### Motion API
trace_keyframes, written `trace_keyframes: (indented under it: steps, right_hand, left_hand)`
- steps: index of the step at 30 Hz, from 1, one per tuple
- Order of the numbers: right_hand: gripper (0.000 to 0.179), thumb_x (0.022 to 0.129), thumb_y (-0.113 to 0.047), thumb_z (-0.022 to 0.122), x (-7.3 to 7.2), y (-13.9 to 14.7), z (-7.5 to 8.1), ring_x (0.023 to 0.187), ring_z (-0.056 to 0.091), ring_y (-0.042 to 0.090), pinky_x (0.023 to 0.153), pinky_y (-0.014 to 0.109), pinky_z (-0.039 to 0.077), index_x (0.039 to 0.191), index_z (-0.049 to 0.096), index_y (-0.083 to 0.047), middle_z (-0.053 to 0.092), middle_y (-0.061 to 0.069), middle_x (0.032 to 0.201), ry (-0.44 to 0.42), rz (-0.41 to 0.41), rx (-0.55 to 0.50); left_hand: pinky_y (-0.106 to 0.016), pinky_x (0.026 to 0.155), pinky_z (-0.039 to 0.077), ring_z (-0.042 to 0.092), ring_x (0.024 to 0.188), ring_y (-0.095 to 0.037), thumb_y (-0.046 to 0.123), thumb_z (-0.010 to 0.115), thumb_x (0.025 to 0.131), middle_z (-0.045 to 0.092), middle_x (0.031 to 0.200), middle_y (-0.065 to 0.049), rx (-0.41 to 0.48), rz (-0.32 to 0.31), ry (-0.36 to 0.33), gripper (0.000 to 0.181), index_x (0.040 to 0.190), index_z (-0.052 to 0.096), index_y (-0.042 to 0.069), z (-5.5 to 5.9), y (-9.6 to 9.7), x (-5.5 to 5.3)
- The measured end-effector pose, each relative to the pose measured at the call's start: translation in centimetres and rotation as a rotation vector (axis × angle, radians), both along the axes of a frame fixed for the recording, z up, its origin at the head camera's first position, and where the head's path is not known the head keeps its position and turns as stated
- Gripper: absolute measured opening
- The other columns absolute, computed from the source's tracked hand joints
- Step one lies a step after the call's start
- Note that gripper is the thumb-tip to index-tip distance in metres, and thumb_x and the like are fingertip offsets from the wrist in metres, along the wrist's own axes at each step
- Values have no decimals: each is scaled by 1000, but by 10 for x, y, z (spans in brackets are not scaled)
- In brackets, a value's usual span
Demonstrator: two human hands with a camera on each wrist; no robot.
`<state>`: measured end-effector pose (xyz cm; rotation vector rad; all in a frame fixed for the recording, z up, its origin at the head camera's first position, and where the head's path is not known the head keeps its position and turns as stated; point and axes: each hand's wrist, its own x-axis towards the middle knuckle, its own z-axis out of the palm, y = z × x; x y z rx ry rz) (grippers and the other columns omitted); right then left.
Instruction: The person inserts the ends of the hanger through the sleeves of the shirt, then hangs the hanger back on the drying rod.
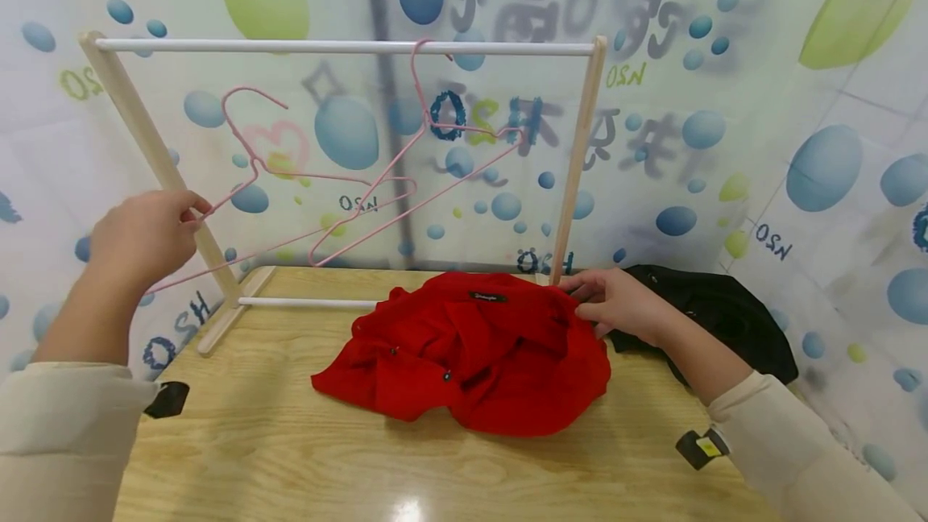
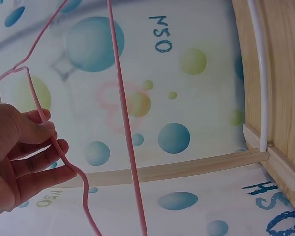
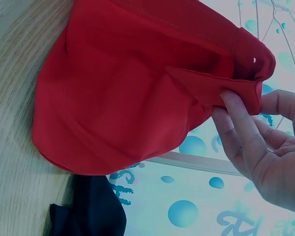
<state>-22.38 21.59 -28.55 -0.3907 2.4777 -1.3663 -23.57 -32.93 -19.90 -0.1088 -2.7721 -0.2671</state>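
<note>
My left hand [image 1: 141,236] pinches a pink wire hanger [image 1: 255,160] by one sloping arm, its hook pointing up. The left wrist view shows the thumb and fingers closed around the wire [image 2: 63,158]. A rumpled red shirt [image 1: 428,345] with a dark neck label and small snaps lies on the table. At its right end my right hand [image 1: 627,304] pinches a folded edge. From the right wrist side, that edge [image 3: 241,91] sits between thumb and fingers, lifted off the wood.
A wooden rack with a white rail [image 1: 290,47] stands behind the shirt. From the rail hangs a second pink hanger [image 1: 428,121], overlapping the held one in the head view. A black garment [image 1: 732,316] lies at right. Patterned sheets [image 1: 652,103] enclose the wooden table [image 1: 290,457].
</note>
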Motion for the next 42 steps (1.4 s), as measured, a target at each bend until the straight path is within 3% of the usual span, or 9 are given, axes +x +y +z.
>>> trace_keyframes:
  steps: [6,13,21,25,32,42]
  right_hand:
    - [42,93,-1,57,2,0,-1,91,64,27,71,40,58,135,53,1,60,23,118,-3,-11,-2]
    - [40,93,-1,58,1,1,-5,90,64,27,71,40,58,133,54,0,61,22,116,5,-23,8]
    - [39,92,-2,60,2,2,-9,88,63,26,71,39,58,131,55,0,62,20,115,9,-36,22]
    - [40,92,-2,60,3,1,-11,88,63,26,70,39,58,132,55,0,62,20,115,12,-33,12]
    - [39,92,-2,61,5,1,-14,89,63,27,69,39,58,131,56,-2,62,19,115,16,-39,13]
    - [37,92,-2,59,6,3,-18,88,63,27,68,40,58,129,57,-3,63,17,112,29,-38,39]
  left_hand:
    - [-52,54,47,57,80,-44,2,54,90,63,98,-29,-6,-19,0,26,114,62,-3,-13,2,3]
    - [-61,65,48,57,86,-48,1,57,89,61,105,-33,3,-21,-8,26,114,60,-4,-29,8,7]
    - [-53,56,47,59,80,-41,5,51,94,62,102,-26,2,-66,-5,24,116,60,-2,-45,11,19]
    - [-54,55,47,59,75,-39,4,51,93,63,96,-22,3,-95,38,22,112,61,-1,-58,12,27]
    - [-45,46,44,57,60,-33,-4,59,85,62,80,-16,-13,-175,210,16,100,63,1,-85,20,37]
    - [-49,49,45,59,62,-35,-5,59,85,60,79,-15,15,-191,236,15,98,62,0,-108,30,50]
